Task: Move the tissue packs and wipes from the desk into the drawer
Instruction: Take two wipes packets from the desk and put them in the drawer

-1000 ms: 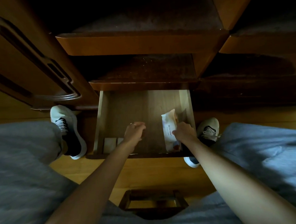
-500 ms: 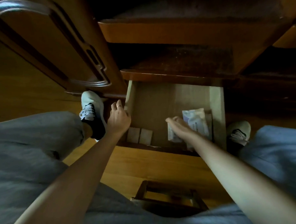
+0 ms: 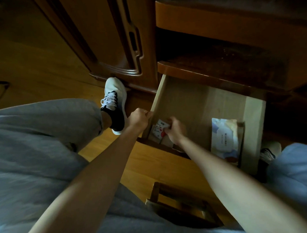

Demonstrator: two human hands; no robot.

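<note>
The light wooden drawer (image 3: 254, 123) stands pulled out below the dark desk. My left hand (image 3: 138, 117) grips the top of the drawer's left wall. Inside the near left corner, my right hand (image 3: 175, 131) pinches a small white tissue pack (image 3: 157, 129) with red print, held tilted over small tan packs (image 3: 165, 141) that are partly hidden. A large pale wipes pack (image 3: 224, 140) lies flat along the drawer's right side, apart from both hands.
A carved cabinet door (image 3: 115, 41) stands open to the left of the drawer. My shoes (image 3: 114, 102) rest on the wooden floor (image 3: 26, 72) at both sides. A wooden stool frame (image 3: 183, 206) sits between my knees. Desk shelves (image 3: 224, 19) overhang the drawer.
My right hand left the wipes pack and crossed to the drawer's left corner, where it now holds a small tissue pack. My left hand closed on the drawer's left wall. The view swung left.
</note>
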